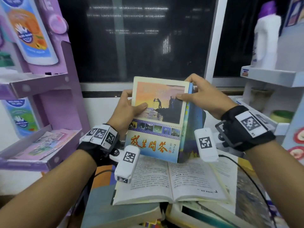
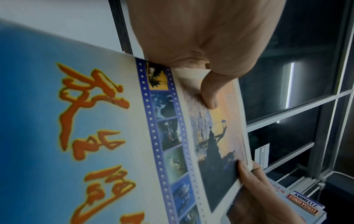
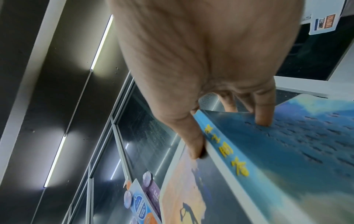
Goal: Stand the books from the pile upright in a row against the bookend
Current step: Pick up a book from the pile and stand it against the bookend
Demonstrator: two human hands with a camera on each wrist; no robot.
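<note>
The left hand (image 1: 126, 109) grips the paperback book (image 1: 158, 119) at its left edge, thumb flat across the front cover and fingers behind. The right hand (image 1: 200, 96) clasps the book's upper right corner at the spine, thumb on the cover, fingers on the back. The book is held upright above an open book (image 1: 171, 180) that lies on the pile (image 1: 125, 211) below it.

Dim indoor light, soft blur, warped edges

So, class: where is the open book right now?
In the head view, the open book lies flat, low and centre on the pile, just below the sunset-cover book held by both hands.
</note>
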